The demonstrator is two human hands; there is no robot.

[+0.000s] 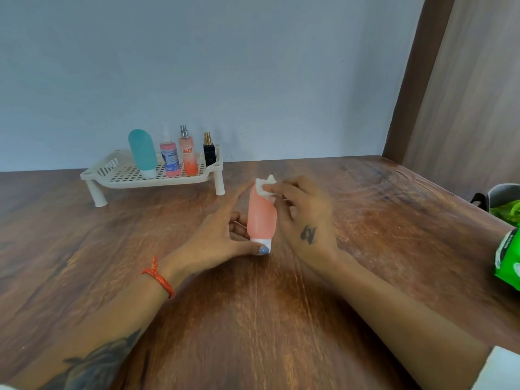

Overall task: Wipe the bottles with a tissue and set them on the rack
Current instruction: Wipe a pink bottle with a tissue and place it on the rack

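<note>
While my left hand (225, 237) grips pink tube (261, 215) and right hand (304, 218) pinches tissue (266, 187): rack (152, 175) with four bottles behind, green packet (508, 260) far right.

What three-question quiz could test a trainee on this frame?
1. How many bottles stand on the rack?
2. True or false: the right hand presses a tissue on the pink bottle.
3. The left hand holds the bottle by its: A) white cap end, B) far tip.

Key: 1) four; 2) true; 3) A.
</note>
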